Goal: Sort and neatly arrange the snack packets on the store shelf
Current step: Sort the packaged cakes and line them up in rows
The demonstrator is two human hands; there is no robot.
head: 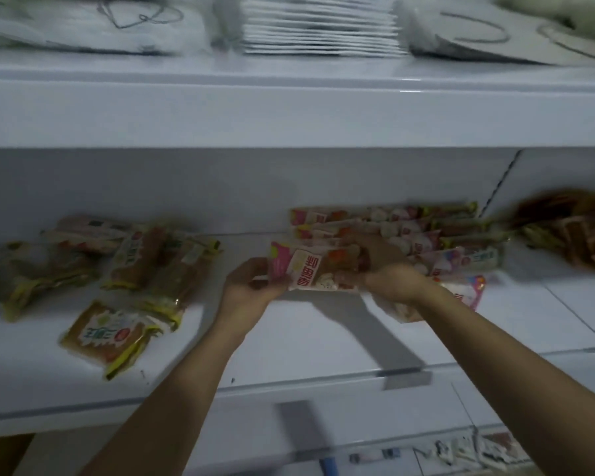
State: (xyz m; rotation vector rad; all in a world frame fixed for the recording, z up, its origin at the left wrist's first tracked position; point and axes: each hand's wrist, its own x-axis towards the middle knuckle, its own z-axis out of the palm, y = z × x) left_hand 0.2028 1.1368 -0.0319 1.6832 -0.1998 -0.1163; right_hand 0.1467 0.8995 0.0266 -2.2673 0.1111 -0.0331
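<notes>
Middle shelf, white, seen from above and in front; the frame is motion-blurred.

Far left of the fingers: a loose heap of brown packets with yellow-green edging, overlapping at mixed angles on the shelf. One single brown packet lies apart from the heap, nearer the shelf's front edge, tilted.

Centre: left hand comes up from below, its fingers curled round the left end of a pink-and-white packet. The packet is held lengthwise between both hands, just above the shelf surface, printed face up.

Right hand grips the right end of the same packet; its fingers wrap over the top, so the fingertips are hidden behind the wrapper. Both hands hold narrow, closed on the packet.

Just behind the fingers and to their right: a row of pink-and-white packets, stacked in overlapping layers against the shelf's back wall, long sides roughly parallel. The held packet sits at the front of this row, touching or nearly touching it; cannot tell which. One more pink packet lies under the right wrist.

Far right: a blurred brown pile, content unreadable.

Upper shelf: white stacked goods, blurred.
</notes>
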